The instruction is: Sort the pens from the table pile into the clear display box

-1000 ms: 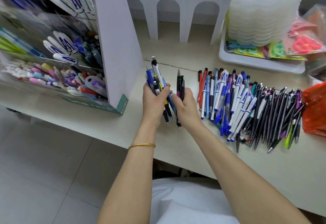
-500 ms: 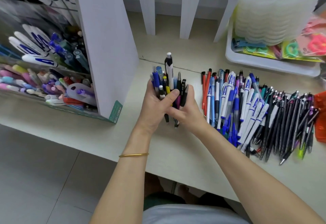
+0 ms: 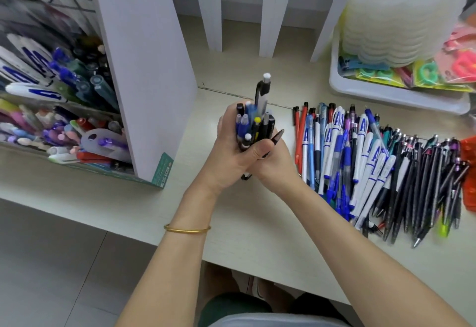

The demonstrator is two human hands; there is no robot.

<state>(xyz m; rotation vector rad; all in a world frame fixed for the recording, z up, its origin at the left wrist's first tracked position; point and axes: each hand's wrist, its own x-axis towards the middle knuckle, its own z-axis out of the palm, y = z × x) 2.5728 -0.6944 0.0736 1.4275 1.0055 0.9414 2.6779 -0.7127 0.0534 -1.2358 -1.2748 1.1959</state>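
A bundle of pens [image 3: 253,126] stands upright in both hands over the table's middle. My left hand [image 3: 229,154] grips it from the left, thumb across the front. My right hand [image 3: 277,162] wraps it from the right. One black and white pen sticks up above the others. The table pile of pens [image 3: 373,164] lies spread to the right, with red, blue, white and black barrels. The clear display box [image 3: 59,110] stands at the left, its tiers holding many pens.
A white side panel [image 3: 144,69] bounds the display box on its right, close to my left hand. A white tray [image 3: 396,95] with a stack of white lids and coloured packets sits at the back right. An orange bag [image 3: 470,172] lies at the right edge.
My right hand brought its black pens into the left hand's bundle. Both hands now clasp one upright bundle, and the view has shifted closer.
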